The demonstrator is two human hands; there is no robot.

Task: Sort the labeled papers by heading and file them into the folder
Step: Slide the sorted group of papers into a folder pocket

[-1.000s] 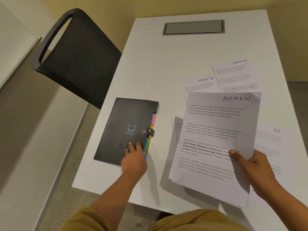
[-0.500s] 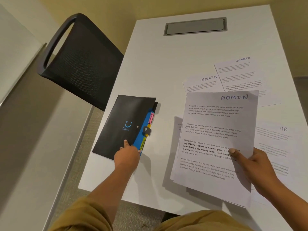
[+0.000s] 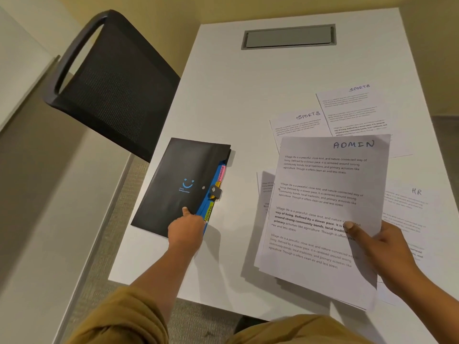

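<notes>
On the white counter (image 3: pixel 248 108) the black folder (image 3: pixel 173 184) lies flat; its thin, bendy cover is pinched at the lower open edge by the left hand (image 3: pixel 186 232), thumb on top. The ADMIN sheets (image 3: pixel 320 194), light and floppy, hang above the counter, the right hand (image 3: pixel 387 254) gripping their lower right edge in its fingers (image 3: pixel 390 235), probably bound behind the small yellow tab (image 3: pixel 209 211).
</notes>
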